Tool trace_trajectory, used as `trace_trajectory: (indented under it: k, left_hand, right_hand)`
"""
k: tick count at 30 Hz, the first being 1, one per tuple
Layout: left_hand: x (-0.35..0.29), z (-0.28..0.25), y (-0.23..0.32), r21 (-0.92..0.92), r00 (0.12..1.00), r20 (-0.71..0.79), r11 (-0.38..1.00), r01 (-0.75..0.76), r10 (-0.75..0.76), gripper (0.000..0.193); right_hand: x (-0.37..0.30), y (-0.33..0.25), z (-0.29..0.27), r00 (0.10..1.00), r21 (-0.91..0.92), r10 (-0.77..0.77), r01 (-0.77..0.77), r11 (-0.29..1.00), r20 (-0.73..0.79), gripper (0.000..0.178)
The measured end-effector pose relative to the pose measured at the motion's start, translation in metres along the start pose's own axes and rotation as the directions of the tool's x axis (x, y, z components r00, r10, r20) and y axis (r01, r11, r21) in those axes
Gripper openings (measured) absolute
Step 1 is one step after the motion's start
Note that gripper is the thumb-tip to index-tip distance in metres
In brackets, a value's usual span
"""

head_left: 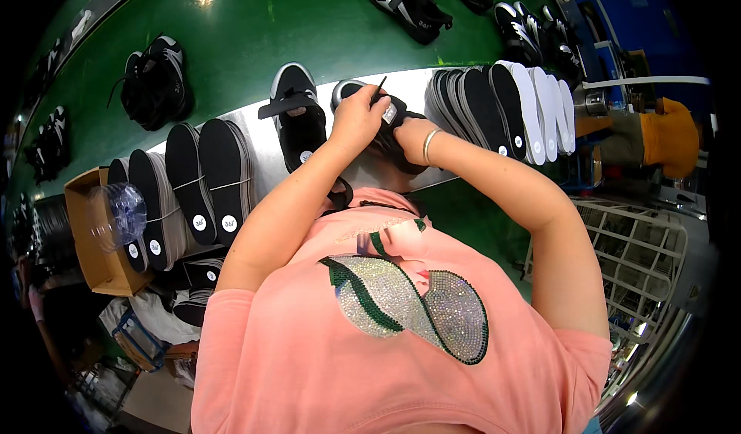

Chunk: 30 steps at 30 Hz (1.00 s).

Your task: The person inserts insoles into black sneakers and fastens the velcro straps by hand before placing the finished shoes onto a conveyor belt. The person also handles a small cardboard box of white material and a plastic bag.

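Observation:
A black shoe (392,150) with a grey toe lies on the metal ledge in front of me. My left hand (360,119) is closed on its front part, and a thin dark strap or lace end sticks up by the fingers. At the shoe's opening, my right hand (417,139) grips the edge with bent fingers; a bracelet circles that wrist. The fingers partly hide the shoe. Just left of it stands another black shoe (301,129) with a grey toe and a strap across it.
Bundled black insoles (224,171) stand at the left, near a cardboard box (96,260) with a clear plastic container. More black insoles (478,110) and white insoles (544,110) line the right. Several shoes, including a strapped one (409,5), sit on the green surface (231,40).

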<state>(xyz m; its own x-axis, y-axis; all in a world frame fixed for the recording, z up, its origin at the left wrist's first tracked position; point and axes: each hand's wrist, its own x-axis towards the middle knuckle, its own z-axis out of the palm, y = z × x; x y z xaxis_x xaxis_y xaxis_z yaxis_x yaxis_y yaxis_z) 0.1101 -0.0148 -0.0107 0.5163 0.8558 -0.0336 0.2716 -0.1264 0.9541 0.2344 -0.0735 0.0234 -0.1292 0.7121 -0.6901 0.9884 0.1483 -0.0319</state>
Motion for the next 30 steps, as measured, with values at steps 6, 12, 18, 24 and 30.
trace_trajectory:
  k: [6,12,18,24,30]
  left_hand:
    - [-0.001,0.001,0.0,0.035,1.0,0.013,0.999,0.007,-0.007,0.024]
    - [-0.001,0.0,0.002,0.101,0.999,0.006,0.994,-0.044,0.043,0.024]
    - [-0.002,-0.001,0.004,0.145,0.999,-0.023,0.989,-0.041,0.045,0.023]
    - [-0.006,-0.002,0.01,0.171,1.0,0.004,0.985,0.002,-0.003,0.023]
    - [-0.032,-0.012,0.012,0.177,0.999,-0.029,0.983,0.045,-0.04,0.02]
  right_hand:
    - [0.004,-0.018,-0.021,0.971,-0.111,0.091,-0.067,0.991,0.223,0.025]
    - [0.002,-0.011,-0.011,0.972,-0.294,0.031,0.041,0.955,0.234,0.021]
    - [-0.042,-0.006,-0.027,0.956,-0.031,-0.05,0.061,0.998,0.288,0.037]
    - [-0.04,0.001,0.006,0.984,-0.055,-0.074,0.083,0.995,0.161,0.036]
    - [-0.076,0.024,-0.041,0.811,0.422,-0.064,0.368,0.828,-0.581,0.018]
